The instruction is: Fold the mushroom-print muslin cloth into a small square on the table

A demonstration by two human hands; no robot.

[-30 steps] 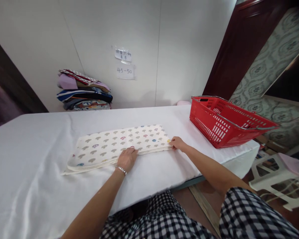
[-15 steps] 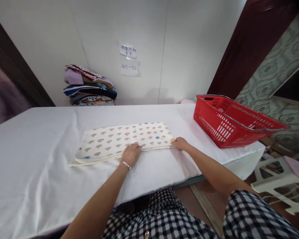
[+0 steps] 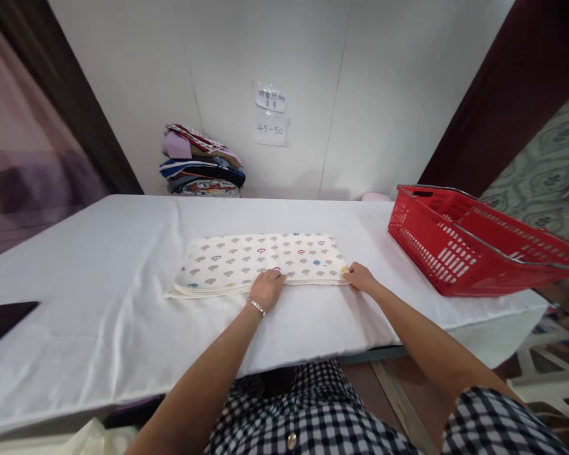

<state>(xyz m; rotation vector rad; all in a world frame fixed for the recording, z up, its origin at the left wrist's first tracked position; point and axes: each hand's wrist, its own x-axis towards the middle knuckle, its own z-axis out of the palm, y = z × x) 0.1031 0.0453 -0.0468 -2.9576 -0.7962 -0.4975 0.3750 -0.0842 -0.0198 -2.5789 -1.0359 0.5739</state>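
A folded cream cloth, printed with grey mushrooms and a few coloured ones, lies in several layers on the white-covered table. At the middle of its near edge, my left hand is closed over the fabric, with a silver bracelet at the wrist; the thumb is hidden. My right hand pinches the near right corner between thumb and fingers. The layers fan out slightly at the near left corner.
A red plastic basket with metal handles stands at the table's right end. Against the wall rises a stack of folded fabrics. Paper labels are stuck on the wall. A dark flat object lies at the left edge.
The view has turned to the left, so everything appears further right and the dark flat object shows. Both hands keep the same places on the cloth.
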